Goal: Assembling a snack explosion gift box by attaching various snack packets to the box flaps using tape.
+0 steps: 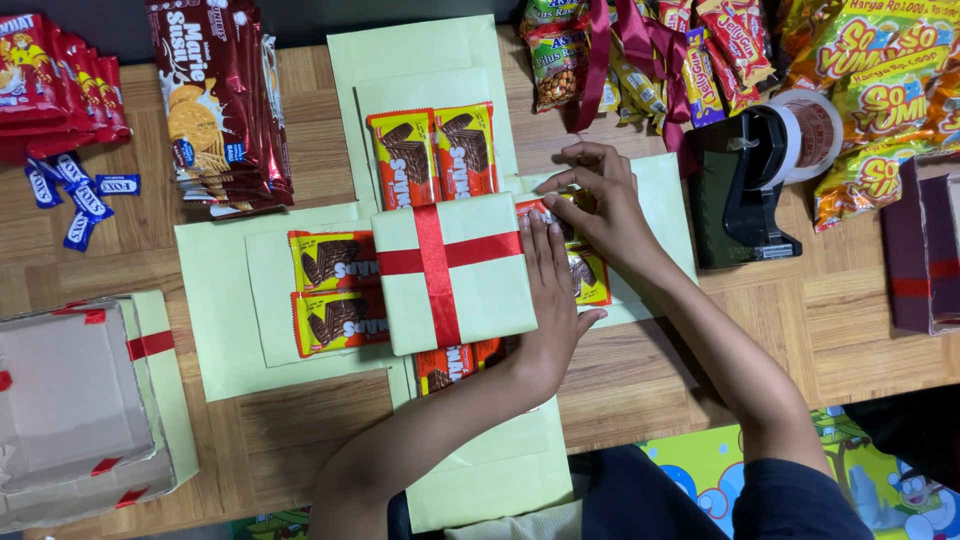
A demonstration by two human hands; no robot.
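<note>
A pale green box lid crossed by a red ribbon sits at the middle of an unfolded pale green paper box. Orange chocolate wafer packets lie on its flaps, two more wafer packets on the far flap. My left hand lies flat on the right edge of the lid and on the packets of the right flap. My right hand presses its fingertips on a wafer packet on that right flap. Another packet peeks out below the lid.
A black tape dispenser stands at right. Snack bags with a maroon ribbon fill the far right. Biscuit packs, red packs and small blue candies lie far left. A cardboard box sits near left, a maroon box at right.
</note>
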